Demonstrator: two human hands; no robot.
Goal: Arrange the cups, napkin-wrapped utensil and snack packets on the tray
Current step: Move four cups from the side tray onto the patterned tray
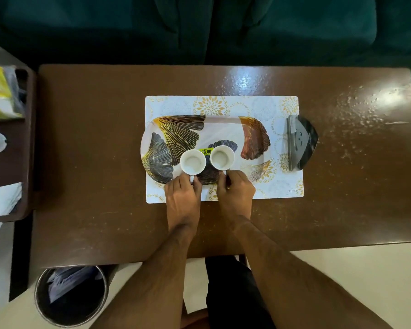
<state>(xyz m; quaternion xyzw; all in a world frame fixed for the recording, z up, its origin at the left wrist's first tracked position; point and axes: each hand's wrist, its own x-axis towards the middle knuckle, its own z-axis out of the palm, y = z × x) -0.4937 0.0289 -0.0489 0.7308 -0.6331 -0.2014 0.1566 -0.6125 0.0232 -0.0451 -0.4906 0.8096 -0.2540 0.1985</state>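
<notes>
The left hand (183,195) pinches the handle of the left cup (192,161); the right hand (235,194) pinches the handle of the right cup (222,157). Both cups stand on the tray (223,129), just beyond the fingers. I judge the cup placing almost finished; next, release them and fetch the packets.

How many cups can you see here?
2. Both stand side by side on the near part of the tray. The left cup has its handle held by the left hand; the right cup by the right hand. None seem hidden.
</notes>
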